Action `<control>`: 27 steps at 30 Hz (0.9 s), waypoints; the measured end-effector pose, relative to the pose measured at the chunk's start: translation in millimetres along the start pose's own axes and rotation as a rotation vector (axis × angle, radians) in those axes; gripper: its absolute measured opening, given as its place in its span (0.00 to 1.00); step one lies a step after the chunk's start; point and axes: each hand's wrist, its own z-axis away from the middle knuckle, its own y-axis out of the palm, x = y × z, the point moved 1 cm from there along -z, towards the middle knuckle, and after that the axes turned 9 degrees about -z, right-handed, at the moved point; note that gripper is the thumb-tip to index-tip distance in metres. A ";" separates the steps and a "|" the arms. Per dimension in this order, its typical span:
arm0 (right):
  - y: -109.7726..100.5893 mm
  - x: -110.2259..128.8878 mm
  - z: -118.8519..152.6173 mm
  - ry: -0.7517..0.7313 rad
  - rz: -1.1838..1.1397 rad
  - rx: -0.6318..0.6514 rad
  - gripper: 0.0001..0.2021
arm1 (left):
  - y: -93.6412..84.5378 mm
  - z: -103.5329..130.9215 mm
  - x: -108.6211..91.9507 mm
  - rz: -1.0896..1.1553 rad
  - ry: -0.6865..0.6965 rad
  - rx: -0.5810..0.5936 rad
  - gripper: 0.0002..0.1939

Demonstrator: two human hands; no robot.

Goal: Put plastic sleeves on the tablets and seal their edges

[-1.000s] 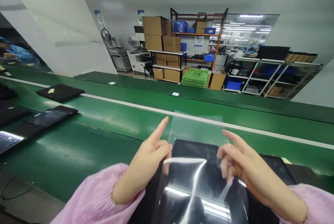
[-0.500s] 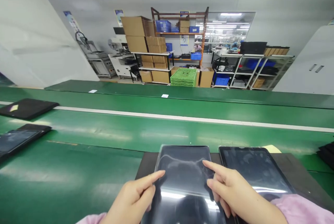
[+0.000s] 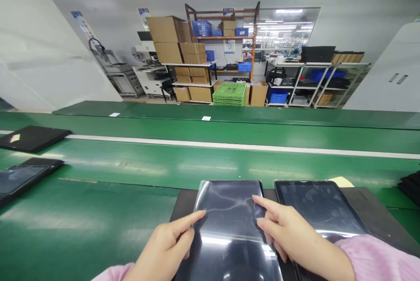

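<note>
The dark, glossy tablet (image 3: 229, 222) lies flat, glass side up, on a black mat (image 3: 184, 204) in front of the person, on the green worktop (image 3: 114, 233). Its long axis runs straight away from the wearer, roughly square to the white stripe (image 3: 229, 146) that crosses the worktop beyond it. The short far edge points toward that stripe; the near end drops out of view at the bottom. Pale, crease-like lines branch across the upper part of its face.

The left hand (image 3: 166, 241) comes in from the left, index finger stretched out, its tip just inside the tablet's left edge. The right hand (image 3: 287, 224) reaches in from the other side, index fingertip near the right edge and a little farther up, thumb spread apart from it. Neither hand shows anything in its grip; the lower fingers are bent and partly hidden.

Just to the right, a second tablet (image 3: 318, 206) lies on the mat, also lengthwise away from the wearer, with a yellow paper (image 3: 341, 182) near its far right corner
</note>
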 end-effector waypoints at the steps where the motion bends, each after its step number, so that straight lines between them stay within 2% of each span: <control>1: 0.1 0.4 -0.1 0.005 -0.003 -0.002 0.26 | -0.1 -0.2 0.0 0.003 0.002 0.006 0.32; 12: -0.5 0.9 -0.2 0.000 0.018 -0.010 0.26 | -2.6 -0.6 -9.9 -0.032 0.032 0.032 0.32; 16: -0.9 -0.3 -0.9 -0.009 0.052 -0.008 0.25 | -2.7 -2.5 -8.6 -0.155 0.098 0.010 0.28; 18: -1.3 -0.7 -0.6 -0.021 0.078 -0.004 0.25 | -3.6 -3.2 -6.9 -0.315 0.180 -0.029 0.26; 21: -4.5 1.4 2.1 -0.065 0.129 0.027 0.26 | -6.2 -6.4 -4.6 -0.590 0.379 -0.176 0.21; 24: -10.7 8.8 8.9 -0.055 0.043 0.177 0.25 | -8.3 -12.2 -2.3 -0.703 0.637 -0.334 0.16; 25: -12.8 12.0 11.9 -0.040 0.004 0.267 0.25 | -8.3 -14.4 -1.3 -0.702 0.700 -0.326 0.15; 27: -15.8 18.1 17.5 -0.049 0.021 0.424 0.24 | -7.8 -18.5 1.0 -0.673 0.745 -0.235 0.15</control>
